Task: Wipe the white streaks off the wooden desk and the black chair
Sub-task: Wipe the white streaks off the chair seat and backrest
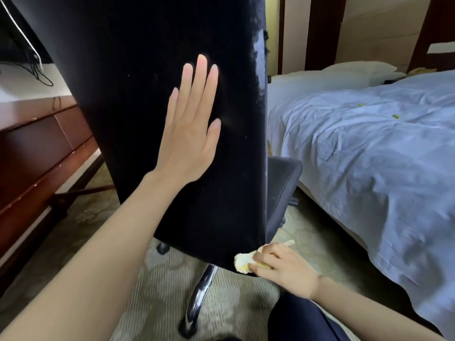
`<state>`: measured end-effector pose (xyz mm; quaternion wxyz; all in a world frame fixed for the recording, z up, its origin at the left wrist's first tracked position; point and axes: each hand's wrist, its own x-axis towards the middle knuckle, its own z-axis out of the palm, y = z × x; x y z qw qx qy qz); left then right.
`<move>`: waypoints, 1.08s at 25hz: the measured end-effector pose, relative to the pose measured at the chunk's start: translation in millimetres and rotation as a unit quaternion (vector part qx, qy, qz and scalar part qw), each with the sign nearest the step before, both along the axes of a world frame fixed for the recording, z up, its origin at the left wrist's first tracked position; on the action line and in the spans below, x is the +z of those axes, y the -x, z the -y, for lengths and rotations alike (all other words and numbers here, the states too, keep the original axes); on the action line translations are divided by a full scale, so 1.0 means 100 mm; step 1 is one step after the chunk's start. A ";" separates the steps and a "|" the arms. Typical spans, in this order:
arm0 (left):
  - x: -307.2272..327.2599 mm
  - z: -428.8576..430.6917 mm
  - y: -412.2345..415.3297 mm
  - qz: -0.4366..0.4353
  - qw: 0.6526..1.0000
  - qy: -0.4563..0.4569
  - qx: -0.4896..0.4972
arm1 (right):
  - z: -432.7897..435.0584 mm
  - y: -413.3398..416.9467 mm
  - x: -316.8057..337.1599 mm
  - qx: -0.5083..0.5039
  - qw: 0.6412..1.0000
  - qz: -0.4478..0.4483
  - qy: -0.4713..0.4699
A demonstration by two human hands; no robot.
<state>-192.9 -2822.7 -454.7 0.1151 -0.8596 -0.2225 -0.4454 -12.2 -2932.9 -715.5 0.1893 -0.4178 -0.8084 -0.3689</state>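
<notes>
- My right hand (283, 265) pinches the soft, bunched cloth (242, 260) at the lower corner of the black chair (123, 94).
- My left hand (190, 126) lies flat on its back, fingers straight, bracing it; on casters (163, 247) it likely swivels.
- White streaks (258, 60) mark its right edge; the wooden desk (37, 148) stands beyond, left.

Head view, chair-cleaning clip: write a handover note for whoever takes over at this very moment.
Left hand: open, flat against the back of the tall black chair.
Right hand: grips a crumpled pale yellow cloth at the chair's lower right corner.
To do: white streaks show high on the chair's right edge.
Reddish-brown wooden desk stands at left; its top is barely in view, so what is done there cannot be told.
</notes>
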 end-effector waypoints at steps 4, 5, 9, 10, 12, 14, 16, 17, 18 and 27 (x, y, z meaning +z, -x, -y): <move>-0.03 0.03 -0.03 0.013 1.000 0.016 -0.013 | 0.08 -0.01 -0.06 0.004 0.998 0.039 0.046; -0.03 0.02 -0.04 0.012 1.000 0.019 -0.017 | 0.08 -0.04 0.07 0.010 0.998 0.042 0.050; -0.02 0.00 -0.06 0.011 0.999 0.027 -0.033 | -0.01 -0.10 0.88 -0.009 0.999 -0.027 0.035; -0.02 0.00 -0.06 0.012 0.999 0.032 -0.038 | -0.03 -0.11 1.09 -0.021 0.999 -0.024 0.036; -0.03 0.01 -0.07 0.015 0.998 0.039 -0.043 | -0.11 -0.15 1.47 -0.059 0.998 -0.031 -0.004; -0.03 0.02 -0.06 0.016 0.998 0.039 -0.047 | -0.16 -0.09 1.79 -0.031 0.982 -0.178 -0.056; -0.03 0.03 -0.07 0.019 0.998 0.040 -0.049 | -0.20 0.01 1.88 0.046 0.947 -0.295 -0.121; -0.03 0.03 -0.08 0.022 0.998 0.041 -0.048 | -0.23 0.06 1.85 0.053 0.929 -0.331 -0.156; -0.03 0.03 -0.08 0.025 0.998 0.042 -0.046 | -0.25 0.12 1.77 0.051 0.912 -0.370 -0.168; -0.09 0.04 -0.17 0.069 0.995 0.051 -0.047 | 0.05 0.42 -0.10 -0.047 0.884 -0.466 0.012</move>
